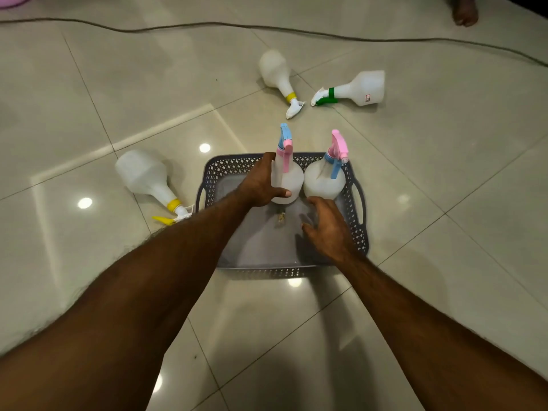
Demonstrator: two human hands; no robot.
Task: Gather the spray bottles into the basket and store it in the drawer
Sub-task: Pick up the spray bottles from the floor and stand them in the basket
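two spray bottles stand upright at the far end of the grey perforated basket (360, 232), which sits on the tiled floor (444, 173). the left one, the bottle with the blue head and pink trigger (292, 180), is wrapped by the left hand (261, 185), thumb across its near side. the bottle with the pink head and blue trigger (321, 180) stands just beside it on the right, free. the right hand (327, 229) hovers low over the basket's bare bottom near that bottle, fingers loosely spread, gripping nothing. both forearms reach in from the near edge. three more bottles lie on their sides on the floor: a yellow-trigger bottle (145, 176) left of the basket, a yellow-collared bottle (275, 72) and a green-trigger bottle (364, 87) beyond it. a dark cable (207, 24) crosses the far floor.
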